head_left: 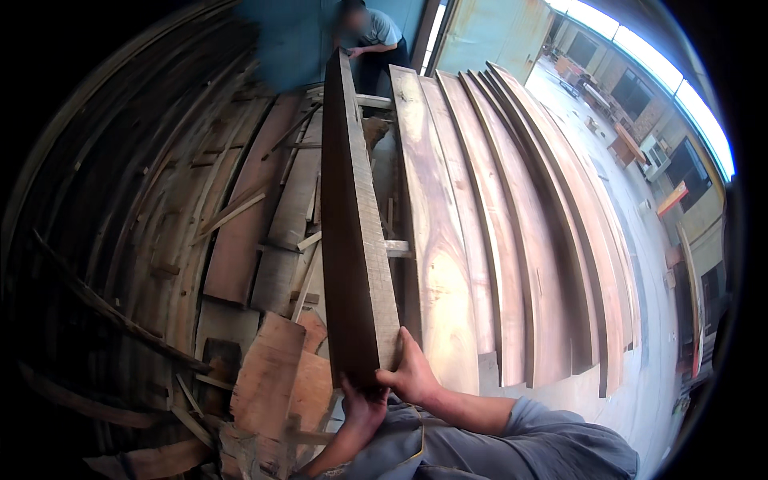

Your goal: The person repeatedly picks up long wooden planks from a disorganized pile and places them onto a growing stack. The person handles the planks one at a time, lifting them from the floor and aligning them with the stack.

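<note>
A long, thick wooden plank [362, 240] runs away from me, tilted up on its edge, its dark face turned left. Beneath its near end my left hand [365, 406] is closed around the lower edge, its fingers partly hidden by the wood. My right hand [412, 370] grips the right side of the same end, thumb up along the pale edge. At the far end another person [374, 36] stands with a hand on the plank. Just right of it lies a wide pale board [440, 272] with dark streaks.
Several more boards [552, 240] lie side by side on the right, resting on crosspieces [398, 249]. Stacked rough timber [160, 200] fills the left. Offcuts [268, 368] and loose sticks lie near my left arm. A blue wall [296, 48] stands behind; grey floor [632, 232] stretches along the right.
</note>
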{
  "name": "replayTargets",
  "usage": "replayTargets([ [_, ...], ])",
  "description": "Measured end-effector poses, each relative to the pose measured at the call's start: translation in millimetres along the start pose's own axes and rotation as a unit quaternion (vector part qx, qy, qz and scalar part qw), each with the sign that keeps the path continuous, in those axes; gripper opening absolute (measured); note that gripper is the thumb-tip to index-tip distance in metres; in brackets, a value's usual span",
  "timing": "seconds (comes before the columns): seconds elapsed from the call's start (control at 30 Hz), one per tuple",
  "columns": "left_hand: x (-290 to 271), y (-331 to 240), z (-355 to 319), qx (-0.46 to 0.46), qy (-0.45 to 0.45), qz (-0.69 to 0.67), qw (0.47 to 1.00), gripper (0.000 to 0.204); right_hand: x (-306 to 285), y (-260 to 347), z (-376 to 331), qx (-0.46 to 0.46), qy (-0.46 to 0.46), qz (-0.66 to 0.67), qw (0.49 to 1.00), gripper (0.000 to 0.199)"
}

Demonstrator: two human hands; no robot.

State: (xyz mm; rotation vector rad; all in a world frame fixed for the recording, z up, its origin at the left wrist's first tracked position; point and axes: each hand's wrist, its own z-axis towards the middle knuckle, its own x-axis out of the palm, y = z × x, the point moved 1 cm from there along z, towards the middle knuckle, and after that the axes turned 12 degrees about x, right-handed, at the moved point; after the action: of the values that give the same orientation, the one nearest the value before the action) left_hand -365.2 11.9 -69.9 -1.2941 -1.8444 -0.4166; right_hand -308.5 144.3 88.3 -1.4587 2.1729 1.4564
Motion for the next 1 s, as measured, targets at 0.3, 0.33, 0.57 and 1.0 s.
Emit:
replayTargets([
  [0.3,23.5,122.4,-82.0,0.039,-0.011,0.118,0.992,0.079,-93.3,-146.8,-42.9,-0.029,0.039,0.18,0.983,0.108],
  [0.33,28.2,139.2,-92.5,0.061,-0.015,0.132,0.989,0.083,-108.2,-160.2,-50.5,-0.015,0.053,0.204,0.977,0.107],
  [0.57,31.2,231.7,-146.7,0.099,-0.014,0.182,0.978,0.089,-156.1,-271.5,-61.4,-0.004,0.094,0.311,0.946,0.092],
  [1.0,-16.9,269.1,-163.5,0.046,-0.032,0.195,0.979,0.054,-131.2,-354.4,-65.6,0.208,0.202,0.38,0.878,0.086],
])
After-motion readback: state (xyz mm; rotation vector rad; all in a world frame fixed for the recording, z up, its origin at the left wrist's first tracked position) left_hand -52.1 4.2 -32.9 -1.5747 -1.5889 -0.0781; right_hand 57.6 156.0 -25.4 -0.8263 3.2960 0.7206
